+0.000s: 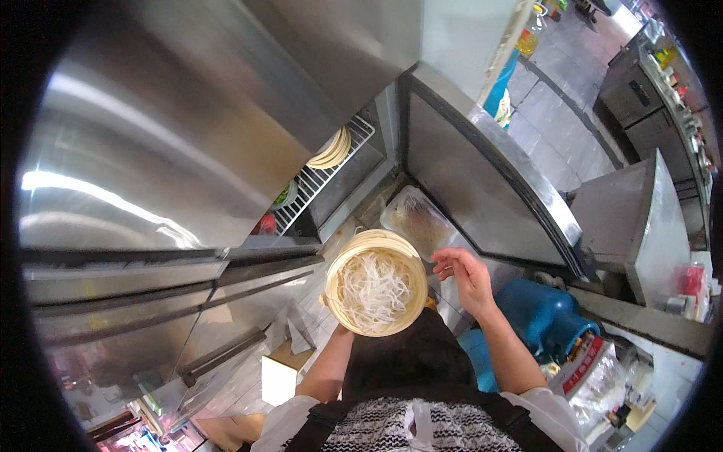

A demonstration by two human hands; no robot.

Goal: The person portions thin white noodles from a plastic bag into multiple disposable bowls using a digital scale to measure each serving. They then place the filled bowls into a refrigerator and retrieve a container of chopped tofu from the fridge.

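In front of my apron is a stack of round pale-yellow bowls [422, 294]. White, translucent noodle strands [375, 288] lie loosely in the top one. My left hand [345, 332] supports the stack from below on its left side, and most of that hand is hidden under it. To the right of the bowls, apart from them, my right hand [467, 279] is raised with nothing in it and its fingers slightly bent. Beyond the stack, low down, a clear plastic tub [415, 217] contains thin, pale strands that look like noodles.
A steel cabinet door [486, 175] stands ajar at the right. Inside the cabinet, a white wire shelf [316, 186] carries more stacked yellow dishes [333, 151] and a container of greens [284, 195]. Blue gas cylinders [534, 316] and a clear plastic bag [599, 384] are at lower right.
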